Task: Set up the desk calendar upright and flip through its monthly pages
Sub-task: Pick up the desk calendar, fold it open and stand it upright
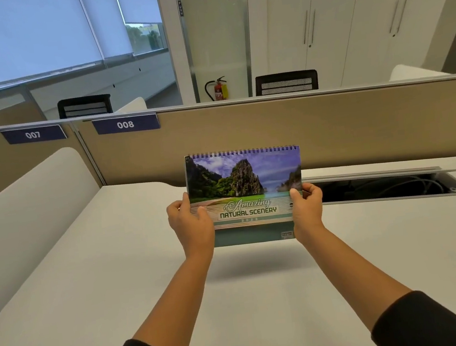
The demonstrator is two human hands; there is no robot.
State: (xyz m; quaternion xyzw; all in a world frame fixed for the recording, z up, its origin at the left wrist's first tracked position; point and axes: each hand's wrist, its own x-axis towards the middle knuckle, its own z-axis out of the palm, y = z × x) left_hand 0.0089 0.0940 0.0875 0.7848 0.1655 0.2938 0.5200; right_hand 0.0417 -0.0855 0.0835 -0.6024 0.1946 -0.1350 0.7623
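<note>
A spiral-bound desk calendar (245,179) is held upright above the white desk (92,290), its shadow lying on the desk below it. Its cover shows cliffs and sea with the words "Amazing Natural Scenery". The wire binding runs along the top edge. My left hand (190,223) grips the lower left side, thumb on the cover. My right hand (307,206) grips the lower right side the same way. The back of the calendar and its stand are hidden.
A beige partition (330,128) with labels 007 and 008 closes off the desk's far side. An open cable tray (389,187) with wires is sunk into the desk at right. A white curved divider (32,202) stands at left. Chairs and cabinets lie beyond.
</note>
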